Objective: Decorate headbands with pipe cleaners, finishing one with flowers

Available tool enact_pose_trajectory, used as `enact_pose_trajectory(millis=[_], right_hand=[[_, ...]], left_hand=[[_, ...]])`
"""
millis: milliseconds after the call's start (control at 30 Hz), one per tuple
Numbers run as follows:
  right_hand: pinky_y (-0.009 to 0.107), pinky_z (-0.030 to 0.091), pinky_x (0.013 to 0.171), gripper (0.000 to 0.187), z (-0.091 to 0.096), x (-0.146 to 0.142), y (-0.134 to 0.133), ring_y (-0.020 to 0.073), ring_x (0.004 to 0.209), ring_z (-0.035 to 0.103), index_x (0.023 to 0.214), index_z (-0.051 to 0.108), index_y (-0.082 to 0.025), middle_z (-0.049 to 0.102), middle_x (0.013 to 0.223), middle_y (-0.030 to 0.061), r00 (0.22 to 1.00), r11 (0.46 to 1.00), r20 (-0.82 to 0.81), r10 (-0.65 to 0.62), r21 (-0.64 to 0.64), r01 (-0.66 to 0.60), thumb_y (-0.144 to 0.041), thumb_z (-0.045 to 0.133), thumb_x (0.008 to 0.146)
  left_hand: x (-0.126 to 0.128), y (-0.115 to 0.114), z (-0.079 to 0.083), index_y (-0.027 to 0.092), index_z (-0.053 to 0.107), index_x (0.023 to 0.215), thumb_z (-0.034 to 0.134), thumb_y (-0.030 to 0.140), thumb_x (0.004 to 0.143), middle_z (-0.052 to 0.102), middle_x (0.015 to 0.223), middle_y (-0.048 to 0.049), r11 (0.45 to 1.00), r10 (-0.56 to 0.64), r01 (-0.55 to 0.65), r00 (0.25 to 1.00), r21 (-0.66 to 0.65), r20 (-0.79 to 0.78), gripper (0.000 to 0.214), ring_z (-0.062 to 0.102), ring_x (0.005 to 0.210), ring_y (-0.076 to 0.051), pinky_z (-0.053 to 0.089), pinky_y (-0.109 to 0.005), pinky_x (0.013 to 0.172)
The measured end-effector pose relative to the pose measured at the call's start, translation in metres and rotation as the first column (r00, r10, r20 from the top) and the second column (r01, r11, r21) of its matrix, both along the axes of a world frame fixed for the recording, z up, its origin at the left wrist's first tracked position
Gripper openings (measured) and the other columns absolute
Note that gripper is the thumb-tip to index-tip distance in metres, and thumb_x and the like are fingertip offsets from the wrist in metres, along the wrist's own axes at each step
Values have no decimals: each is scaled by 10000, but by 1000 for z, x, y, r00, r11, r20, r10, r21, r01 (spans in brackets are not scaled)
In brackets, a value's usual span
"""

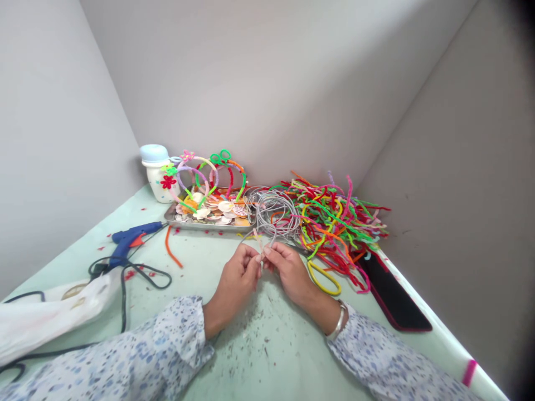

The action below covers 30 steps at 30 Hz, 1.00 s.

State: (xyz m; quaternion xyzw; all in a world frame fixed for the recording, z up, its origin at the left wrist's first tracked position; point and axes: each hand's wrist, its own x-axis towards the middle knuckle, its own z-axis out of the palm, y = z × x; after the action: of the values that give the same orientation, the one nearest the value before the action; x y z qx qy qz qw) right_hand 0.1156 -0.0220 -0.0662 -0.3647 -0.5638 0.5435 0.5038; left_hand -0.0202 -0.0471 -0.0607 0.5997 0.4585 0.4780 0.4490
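Note:
My left hand (240,273) and my right hand (290,273) meet above the middle of the table, thumbs and fingertips pinched close together. Between them a thin pale pink pipe cleaner (258,239) sticks up, along with grey wire. Fingers hide where the two join, so which hand grips which is hard to make out. Just beyond the fingers lies a loose coil of grey wire (278,214). A metal tray (204,226) behind my left hand holds seashells (225,207). To the right is a heap of coloured pipe cleaners (334,217).
Headbands wrapped in pipe cleaner (194,167) stand over the tray beside a white jar (159,181). At left lie a blue glue gun (131,239), its dark cord, and a white plastic bag (62,306). Yellow-handled scissors (324,281) and a black flat object (397,295) lie at right.

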Motion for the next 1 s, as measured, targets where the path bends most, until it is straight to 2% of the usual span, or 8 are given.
enact_pose_trajectory(millis=[167, 367, 767, 1000], right_hand=[[249, 376, 581, 219, -1, 0, 0, 112, 573, 474, 698, 566, -178, 539, 602, -30, 1000, 1000, -20, -4, 9, 4, -328, 553, 858], [241, 371, 565, 226, -7, 0, 2, 108, 561, 472, 735, 585, -178, 547, 611, -25, 998, 999, -59, -10, -40, 7, -371, 562, 849], [257, 398, 587, 304, -6, 0, 2, 125, 582, 503, 723, 556, -182, 545, 626, -16, 999, 998, -19, 42, -36, -43, -455, 531, 856], [228, 360, 538, 266, -8, -1, 4, 100, 545, 472, 717, 567, -175, 535, 614, -26, 994, 995, -110, 6, -97, -16, -406, 564, 850]], left_hand=[[0, 0, 1, 197, 443, 816, 432, 360, 898, 491, 595, 58, 1000, 1, -1, 1000, 8, 13, 183, 413, 446, -74, 345, -191, 433], [0, -1, 2, 196, 450, 826, 429, 360, 897, 486, 603, 58, 1000, 3, -3, 1000, 1, 29, 180, 413, 451, -74, 344, -189, 437], [2, -4, 1, 198, 449, 863, 430, 350, 896, 498, 621, 57, 1000, -19, 19, 998, 0, 55, 156, 425, 463, -75, 341, -192, 457], [1, -2, 5, 192, 455, 909, 422, 324, 900, 478, 614, 61, 1000, -12, 13, 999, -11, 53, 136, 411, 465, -74, 342, -190, 450]])
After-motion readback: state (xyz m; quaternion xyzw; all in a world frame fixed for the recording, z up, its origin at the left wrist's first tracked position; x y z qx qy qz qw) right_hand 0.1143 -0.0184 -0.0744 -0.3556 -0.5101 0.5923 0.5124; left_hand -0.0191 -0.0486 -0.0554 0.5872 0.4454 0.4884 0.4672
